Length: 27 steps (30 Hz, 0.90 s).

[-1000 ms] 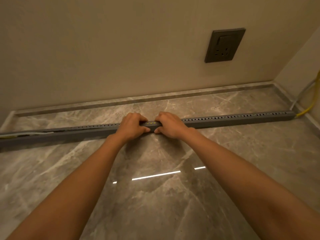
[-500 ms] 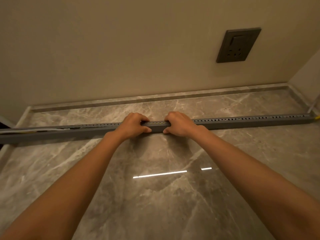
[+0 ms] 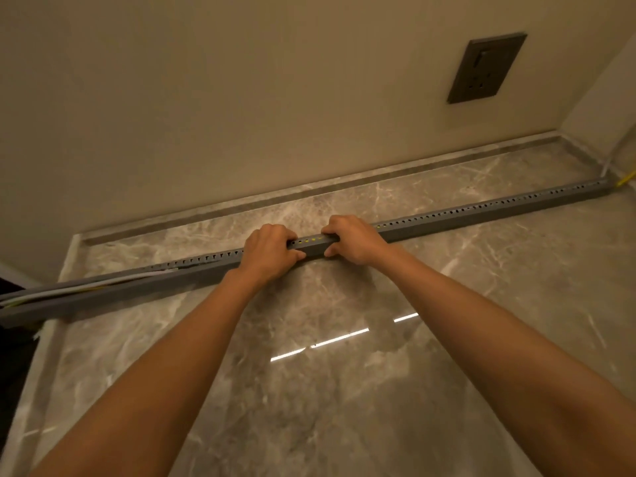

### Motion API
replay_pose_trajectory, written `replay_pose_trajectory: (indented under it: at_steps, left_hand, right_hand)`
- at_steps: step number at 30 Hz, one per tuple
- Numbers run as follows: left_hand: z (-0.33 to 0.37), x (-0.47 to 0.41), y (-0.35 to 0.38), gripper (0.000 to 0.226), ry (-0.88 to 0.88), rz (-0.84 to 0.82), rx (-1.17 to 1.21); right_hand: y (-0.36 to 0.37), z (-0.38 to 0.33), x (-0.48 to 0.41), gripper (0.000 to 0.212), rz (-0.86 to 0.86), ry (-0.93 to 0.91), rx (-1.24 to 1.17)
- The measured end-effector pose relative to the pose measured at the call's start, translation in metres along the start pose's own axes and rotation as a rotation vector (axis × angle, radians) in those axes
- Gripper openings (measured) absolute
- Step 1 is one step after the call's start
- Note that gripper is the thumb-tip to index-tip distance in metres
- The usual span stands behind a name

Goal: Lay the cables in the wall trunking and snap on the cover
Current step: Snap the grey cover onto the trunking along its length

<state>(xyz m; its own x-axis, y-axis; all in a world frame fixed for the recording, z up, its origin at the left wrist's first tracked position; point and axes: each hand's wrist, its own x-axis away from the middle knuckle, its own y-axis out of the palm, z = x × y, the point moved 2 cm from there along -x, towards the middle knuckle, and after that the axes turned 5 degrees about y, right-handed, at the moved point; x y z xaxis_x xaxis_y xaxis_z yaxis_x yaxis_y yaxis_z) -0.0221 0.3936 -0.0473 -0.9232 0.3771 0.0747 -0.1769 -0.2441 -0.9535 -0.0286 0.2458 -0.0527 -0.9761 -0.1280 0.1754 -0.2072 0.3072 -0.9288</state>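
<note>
Cover [image 3: 464, 215] seated right of both hands; left hand [image 3: 266, 251] and right hand [image 3: 354, 241] gripping trunking [image 3: 206, 271]; cables [image 3: 79, 287] exposed leftward.

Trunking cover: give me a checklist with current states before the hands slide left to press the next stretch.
1. Left hand and right hand both grip the trunking: ok.
2. Cover seated from the hands to the right end: ok, as far as visible.
3. Cover seated at the left end: not ok, the channel is open there.
4. Cables lying inside the open channel: ok.
5. Yellow cable exits the right end unpinched: cannot tell.
</note>
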Motion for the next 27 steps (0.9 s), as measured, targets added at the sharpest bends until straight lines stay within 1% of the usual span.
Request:
replay_pose_trajectory:
  at_steps: [2, 6, 10, 13, 16, 20, 22, 24, 27]
  left_hand:
    - [0.002, 0.0, 0.001, 0.031, 0.024, 0.012, -0.016]
    - [0.005, -0.002, 0.002, 0.031, 0.039, 0.01, 0.001]
    - [0.004, 0.0, 0.002, 0.03, 0.037, 0.0, 0.081]
    - [-0.005, 0.001, -0.004, 0.031, 0.016, -0.03, 0.145]
    - [-0.021, 0.008, -0.011, 0.029, -0.046, -0.03, 0.152]
    - [-0.049, 0.021, -0.022, 0.032, -0.15, -0.068, 0.126]
    - [-0.059, 0.026, -0.026, 0.032, -0.171, -0.092, 0.11]
    - [-0.06, 0.029, -0.027, 0.03, -0.157, -0.088, 0.079]
    - [-0.056, 0.03, -0.023, 0.029, -0.124, -0.055, -0.028]
  right_hand:
    - [-0.001, -0.001, 0.002, 0.034, 0.009, 0.019, 0.014]
    - [-0.002, 0.003, 0.0, 0.038, -0.026, 0.048, 0.031]
    - [-0.006, 0.002, -0.003, 0.037, -0.056, 0.045, 0.03]
    - [-0.002, -0.006, -0.005, 0.034, -0.069, 0.003, 0.002]
    - [0.004, -0.021, -0.01, 0.033, -0.091, -0.06, -0.054]
    - [0.012, -0.042, -0.018, 0.03, -0.143, -0.12, -0.119]
    - [0.016, -0.053, -0.019, 0.027, -0.161, -0.151, -0.13]
    - [0.02, -0.059, -0.018, 0.025, -0.136, -0.175, -0.111]
    - [0.023, -0.061, -0.017, 0.027, -0.062, -0.189, -0.062]
